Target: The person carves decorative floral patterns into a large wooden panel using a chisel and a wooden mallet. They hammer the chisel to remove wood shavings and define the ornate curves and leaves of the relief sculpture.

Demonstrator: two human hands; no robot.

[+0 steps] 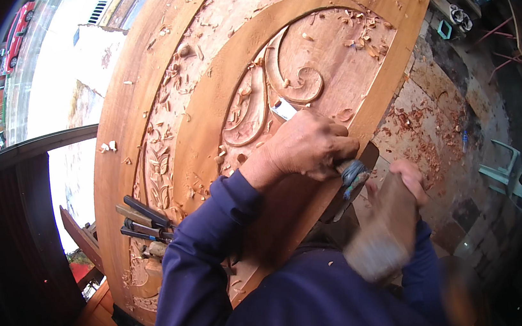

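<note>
My left hand (pixel 310 144) is closed around a carving chisel. The chisel's bright blade end (pixel 282 109) points up and left onto the carved wooden panel (pixel 340 70), beside a raised scroll (pixel 310 86). Its handle end (pixel 354 175), wrapped in something blue, sticks out below my fist past the panel's right edge. My right hand (pixel 410 179) grips a wooden mallet (pixel 381 233), smeared by motion. The mallet's block hangs below and right of the chisel handle, apart from it; part of my right hand is hidden behind it.
Several chisels (pixel 142 218) lie on the panel's left side. Loose wood shavings (pixel 366 41) dot the panel, and more shavings (pixel 418 126) litter the floor at right. A pale green plastic stool (pixel 513 176) is at far right. A dark wooden frame (pixel 34 150) stands at left.
</note>
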